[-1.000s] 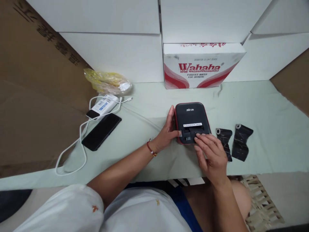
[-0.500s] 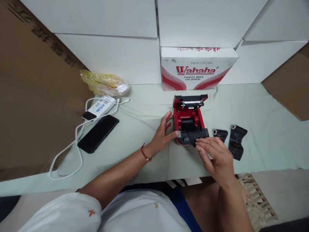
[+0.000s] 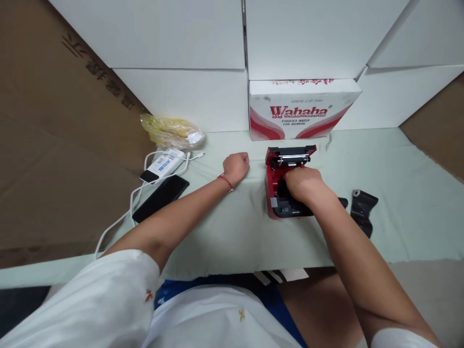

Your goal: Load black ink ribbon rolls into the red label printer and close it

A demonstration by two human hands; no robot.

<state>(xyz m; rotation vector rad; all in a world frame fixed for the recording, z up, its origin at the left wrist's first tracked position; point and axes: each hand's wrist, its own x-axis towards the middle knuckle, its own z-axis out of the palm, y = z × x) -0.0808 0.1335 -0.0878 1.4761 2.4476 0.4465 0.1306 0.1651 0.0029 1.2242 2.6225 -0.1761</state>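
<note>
A small red and black printer (image 3: 279, 203) sits on the pale green tablecloth (image 3: 224, 227) with its lid (image 3: 290, 151) tipped up at the back. My right hand (image 3: 302, 183) reaches down into its open red bay, fingers curled and hidden inside. My left hand (image 3: 236, 166) rests on the cloth to the left of the printer as a loose fist, touching nothing else. Two black rolls lie to the right: one roll (image 3: 363, 205) is in plain sight, the other roll (image 3: 342, 202) shows only an edge behind my right forearm.
A white and red Wahaha carton (image 3: 300, 108) stands just behind the printer against white boxes. At the left lie a black phone (image 3: 161, 197), a white power bank (image 3: 163, 164) with a white cable (image 3: 119, 224), and a yellow plastic bag (image 3: 172, 131). Brown cardboard flanks both sides.
The printer lid went from shut to open. My right hand moved from the printer's front edge into the open bay. My left hand let go of the printer and drew away to the left.
</note>
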